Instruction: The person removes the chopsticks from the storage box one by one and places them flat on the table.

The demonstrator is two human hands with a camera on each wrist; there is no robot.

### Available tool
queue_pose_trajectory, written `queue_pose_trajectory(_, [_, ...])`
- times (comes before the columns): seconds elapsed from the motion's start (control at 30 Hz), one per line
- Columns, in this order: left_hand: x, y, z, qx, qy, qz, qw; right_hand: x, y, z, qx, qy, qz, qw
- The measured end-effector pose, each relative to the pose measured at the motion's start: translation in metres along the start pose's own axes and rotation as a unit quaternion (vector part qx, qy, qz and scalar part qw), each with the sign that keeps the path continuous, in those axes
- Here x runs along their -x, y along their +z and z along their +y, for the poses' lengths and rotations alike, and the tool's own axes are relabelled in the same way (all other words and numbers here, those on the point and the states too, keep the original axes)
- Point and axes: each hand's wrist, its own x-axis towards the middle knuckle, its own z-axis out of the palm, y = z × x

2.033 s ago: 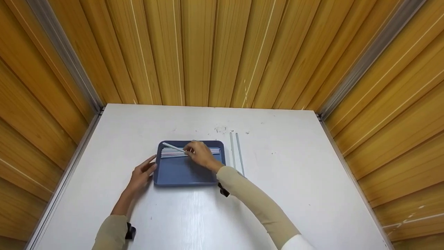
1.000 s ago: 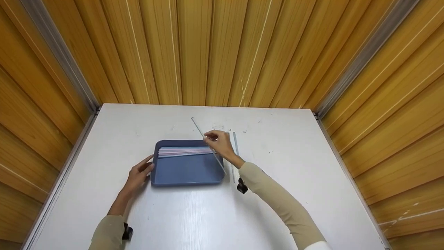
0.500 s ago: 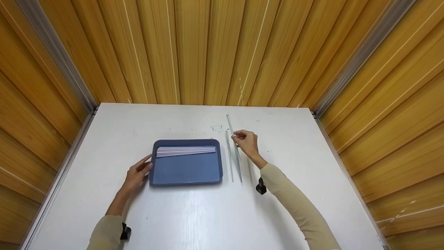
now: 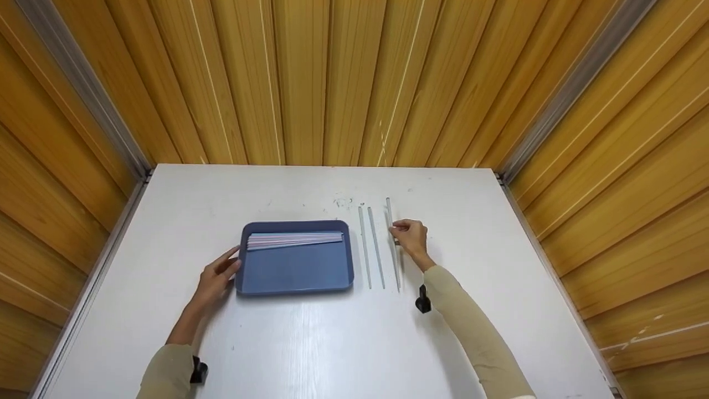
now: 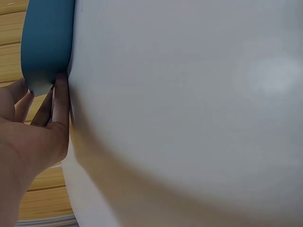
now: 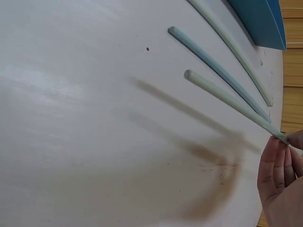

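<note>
My right hand pinches a pale green straw between thumb and fingertips. In the right wrist view the straw casts a shadow set apart from it, so it is above the white table. To its left lie a bluish straw and another pale straw, nearly parallel. My left hand touches the left side of a blue tray, fingers fairly straight; the left wrist view shows its fingertips at the tray's end. A bundle of pink, white and blue straws lies along the tray's far side.
The white table is bounded at the back and sides by yellow wood-patterned panels, with metal posts in the corners. Small dark marks show on the tabletop behind the straws.
My right hand has lifted a straw out of the tray, carried it right past the two lying straws and lowered it, turned roughly parallel to them. My left hand stays at the tray.
</note>
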Motion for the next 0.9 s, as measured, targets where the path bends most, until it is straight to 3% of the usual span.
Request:
queue_pose_trajectory(0.53, [-0.001,0.003,-0.002,0.01,-0.007,0.006,0.9999,-0.001,0.026,0.023,0.076,0.007,-0.016,0.997])
queue_pose_trajectory(0.9, [-0.003,0.001,-0.003,0.016,-0.011,0.008,0.9998,-0.001,0.03,0.03,0.085,-0.045,0.008,0.995])
